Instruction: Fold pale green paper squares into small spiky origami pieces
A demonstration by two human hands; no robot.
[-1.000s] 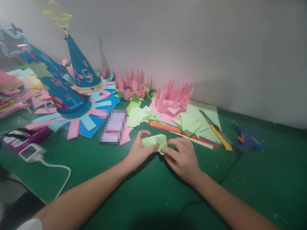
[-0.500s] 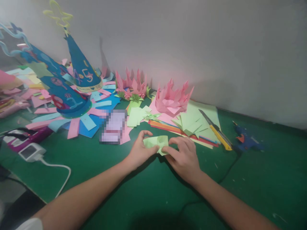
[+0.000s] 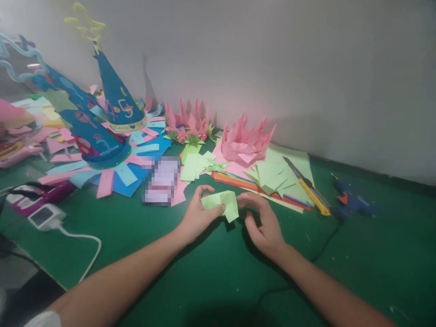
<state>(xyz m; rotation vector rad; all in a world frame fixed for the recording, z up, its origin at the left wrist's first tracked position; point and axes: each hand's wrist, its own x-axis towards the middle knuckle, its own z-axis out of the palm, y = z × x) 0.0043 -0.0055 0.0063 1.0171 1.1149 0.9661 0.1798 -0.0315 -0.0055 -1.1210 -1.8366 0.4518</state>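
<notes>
A small folded piece of light green paper point(image 3: 232, 206) is pinched in my left hand point(image 3: 200, 215), the thumb lying across its front. Its right part is bent and angles downward. My right hand point(image 3: 267, 225) is just right of the paper, thumb and fingers apart, holding nothing; its index fingertip is close to the paper's right edge, and whether it touches I cannot tell. Behind the hands lie light green paper pieces point(image 3: 192, 167) and a stack of pointed green folded sheets point(image 3: 272, 175).
A pink paper crown point(image 3: 245, 145) and a pink-green one point(image 3: 187, 120) stand by the wall. Blue cone hats point(image 3: 119, 97) are at left, near a phone point(image 3: 161, 181) and a white-cabled charger point(image 3: 46, 217). A yellow box cutter point(image 3: 313, 195) and a blue glue gun point(image 3: 354, 200) lie right.
My right hand has let go of the paper, its thumb dropping and opening away to the right. The paper, still in my left hand, has tilted, with its right side bent down.
</notes>
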